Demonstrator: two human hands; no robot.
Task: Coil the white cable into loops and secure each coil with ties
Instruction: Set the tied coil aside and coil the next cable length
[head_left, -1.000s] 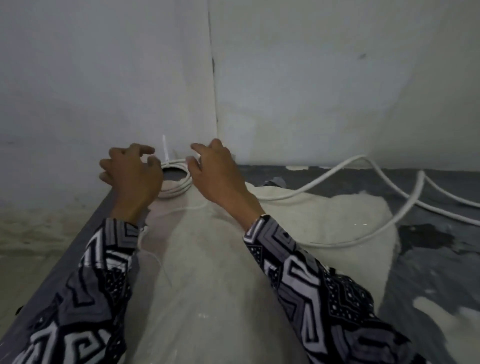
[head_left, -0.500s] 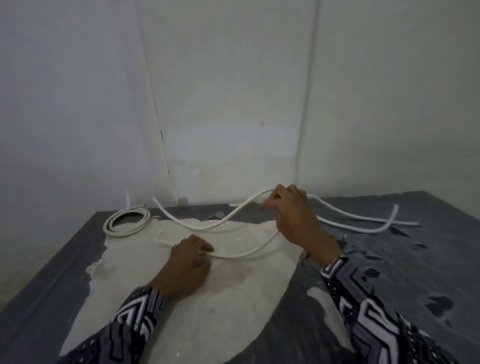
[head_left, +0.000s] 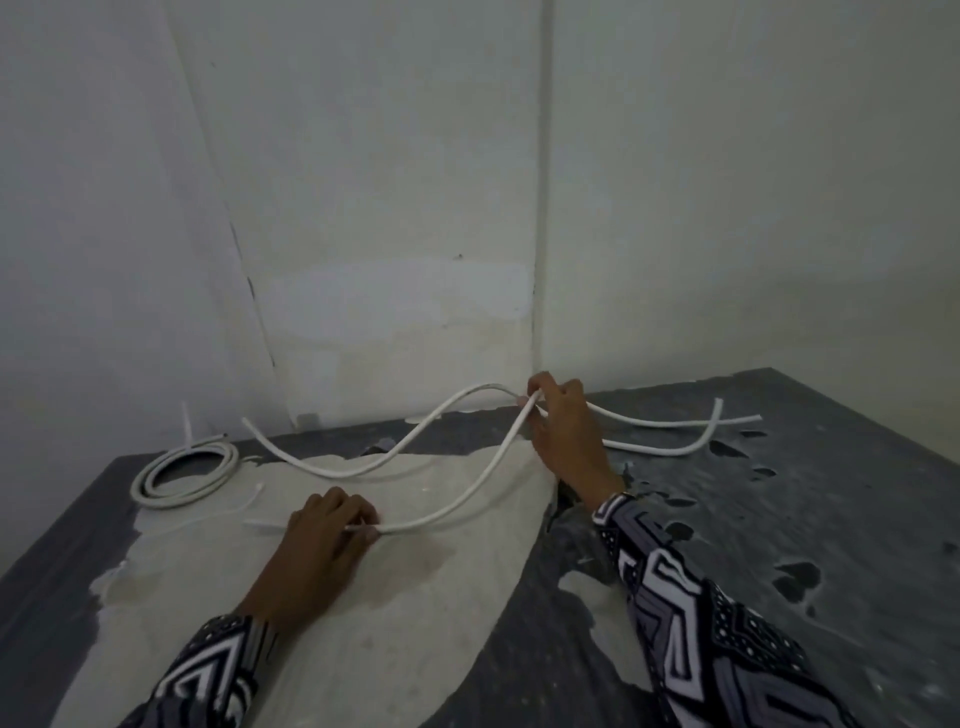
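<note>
A person is working at a dark grey worktop (head_left: 831, 519) that is standing in the corner of a white wall (head_left: 415, 182). A big pale patch (head_left: 363, 623), where the grey coating is worn off, is covering the middle of the surface. The left hand (head_left: 317, 556) is resting on this patch, and its fingers (head_left: 358, 512) are pinching the loose white cable (head_left: 457, 499) close to one end; a short end piece is sticking out to the left of the hand. From there the cable is rising in a curve to the right hand (head_left: 563, 436), whose fingers (head_left: 540, 387) are closing on it near the wall, where several runs of cable are crossing. More cable is lying in waves on both sides of this hand, toward the right edge and back to the left. At the far left, well apart from both hands, a finished coil (head_left: 182, 475) is lying flat, with a thin white tie (head_left: 186, 422) standing upright beside it. Another thin tie (head_left: 228, 506) is lying on the patch between the coil and the left hand. Nothing is blocking the hands.

Compared with half a second ago, the hands are gripping the same places, and the right hand is lifting the cable a little higher.
</note>
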